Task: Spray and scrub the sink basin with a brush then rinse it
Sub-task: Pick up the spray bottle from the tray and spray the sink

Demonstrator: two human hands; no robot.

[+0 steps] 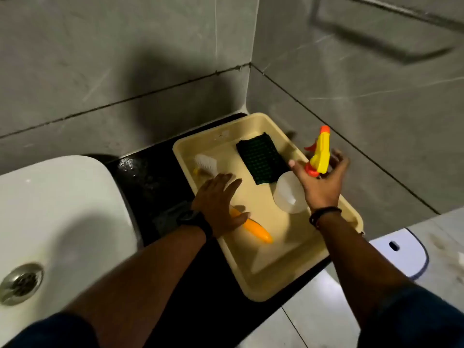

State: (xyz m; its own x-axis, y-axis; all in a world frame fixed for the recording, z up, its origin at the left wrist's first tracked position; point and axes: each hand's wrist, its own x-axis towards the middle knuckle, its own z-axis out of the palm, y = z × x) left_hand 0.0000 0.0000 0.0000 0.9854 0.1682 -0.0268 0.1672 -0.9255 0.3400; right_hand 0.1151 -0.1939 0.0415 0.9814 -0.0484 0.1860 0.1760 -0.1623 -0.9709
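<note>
A: Where is the brush (pixel 241 217) at this moment?

B: It lies in the beige tray (pixel 283 277), which sits on the black counter (pixel 155 182) at about 3 o'clock from the white sink basin (pixel 62 209). Its white bristles point to 11 o'clock and the orange handle points to 5 o'clock.

A: Does a hand hold it?

B: The left hand (pixel 221 204) lies flat over the middle of the brush, fingers spread and extended, thumb on the handle. The fingers are not closed around it, so it is a wide, loose contact and not a real grip.

A: And the spray bottle (pixel 301 179)?

B: It stands in the tray, at 3 o'clock from the brush, with a white body and a yellow and orange trigger head. The right hand (pixel 324 182) is around the neck of it with the fingers open and spread. I cannot tell whether they really press on the bottle.

A: Anything else in the tray?

B: A dark green scouring pad (pixel 261 156), at 12 o'clock from the bottle body, just beside it.

A: And the basin?

B: Its metal drain (pixel 21 282) shows at 8 o'clock of the view.
</note>
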